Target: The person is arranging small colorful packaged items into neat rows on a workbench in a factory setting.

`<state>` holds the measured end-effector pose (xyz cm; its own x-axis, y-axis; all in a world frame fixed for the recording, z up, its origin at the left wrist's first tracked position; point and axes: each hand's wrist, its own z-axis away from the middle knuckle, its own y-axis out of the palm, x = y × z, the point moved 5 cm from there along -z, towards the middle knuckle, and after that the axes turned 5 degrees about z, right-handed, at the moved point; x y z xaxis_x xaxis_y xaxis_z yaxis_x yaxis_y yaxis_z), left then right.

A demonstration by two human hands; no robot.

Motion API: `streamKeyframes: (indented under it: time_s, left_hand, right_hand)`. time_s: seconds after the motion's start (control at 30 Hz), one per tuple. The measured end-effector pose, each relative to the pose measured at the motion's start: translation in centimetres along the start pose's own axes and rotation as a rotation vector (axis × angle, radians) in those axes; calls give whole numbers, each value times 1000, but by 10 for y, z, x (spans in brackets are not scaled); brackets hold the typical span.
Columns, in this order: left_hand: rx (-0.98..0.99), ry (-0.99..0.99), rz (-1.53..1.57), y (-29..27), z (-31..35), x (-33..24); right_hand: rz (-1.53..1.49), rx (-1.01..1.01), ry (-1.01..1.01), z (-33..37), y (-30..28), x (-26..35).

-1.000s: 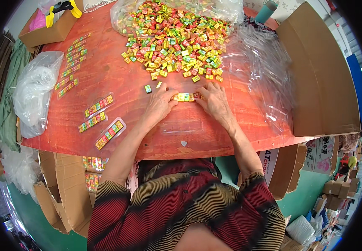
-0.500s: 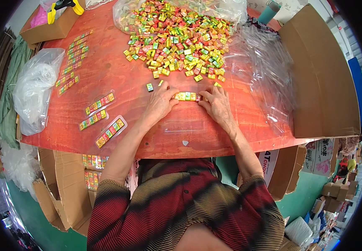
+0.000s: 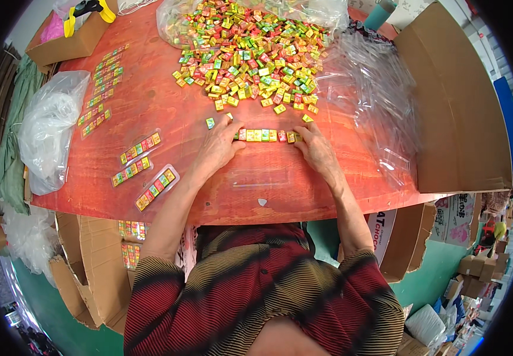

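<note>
A row of small colourful boxes (image 3: pixel 261 136), mostly yellow with some green and red, runs left to right on the red table (image 3: pixel 327 196). My left hand (image 3: pixel 219 142) has thumb and fingers closed around its left end. At the right end, my right hand (image 3: pixel 318 148) pinches the last boxes the same way. Nearer me lies an unfilled clear plastic tray (image 3: pixel 261 179), hard to make out against the tabletop. A few loose boxes sit just beyond my hands, including a green one (image 3: pixel 210 123) and a yellow one (image 3: pixel 307 118).
A big heap of loose boxes (image 3: pixel 250 59) spreads across the far middle. Filled clear trays (image 3: pixel 155 188) lie at the left, near a plastic bag (image 3: pixel 54 130). Clear empty trays (image 3: pixel 381 101) pile at the right beside a tall carton (image 3: pixel 458 107). Open cartons (image 3: pixel 105 255) stand below the edge.
My hands have moved apart. The row between them now shows longer, with more boxes visible at both ends.
</note>
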<state>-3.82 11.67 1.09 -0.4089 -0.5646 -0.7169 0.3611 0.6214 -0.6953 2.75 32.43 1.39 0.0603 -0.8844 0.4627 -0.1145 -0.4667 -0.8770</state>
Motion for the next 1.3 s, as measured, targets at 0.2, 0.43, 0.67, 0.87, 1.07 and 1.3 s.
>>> streamKeyframes:
  time_s: [0.2, 0.43, 0.67, 0.87, 1.07, 1.3]
  left_hand:
    - [16, 62, 30, 9, -6, -4]
    - [13, 26, 27, 7, 1, -6]
    - [-40, 139, 7, 17, -7, -8]
    - [-82, 137, 17, 19, -6, -11]
    - [-81, 159, -47, 22, -5, -15]
    - [-93, 147, -37, 22, -3, -19]
  right_hand:
    - [20, 42, 86, -5, -1, -12]
    - [136, -38, 40, 2, -7, 15]
    - [-1, 27, -131, -10, 21, 27]
    - [2, -29, -148, -8, 17, 32]
    - [38, -44, -116, -10, 20, 31]
    - [113, -39, -131, -6, 17, 39]
